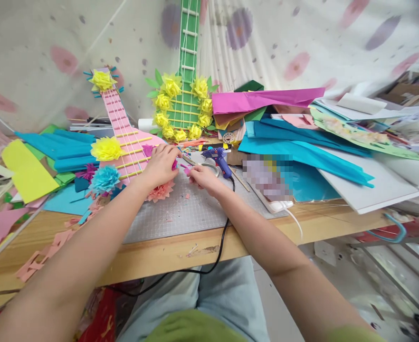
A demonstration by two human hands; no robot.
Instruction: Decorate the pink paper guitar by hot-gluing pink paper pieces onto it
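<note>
- Support: a wooden table (152, 256), its front edge crossing the lower part of the frame.
- Centre: a grey gridded cutting mat (181, 218), flat on the tabletop; a blue glue gun (223, 164) lies on its upper right part.
- Left of centre: a pink paper guitar (117, 114), tilted, neck toward the upper left.
- Left: a light blue sheet (67, 205).
- Lower left: salmon paper strips (56, 242), scattered on bare wood.
- Right: piled papers, including folded blue paper (302, 142) and a white board (373, 187) overhanging the front edge.
</note>
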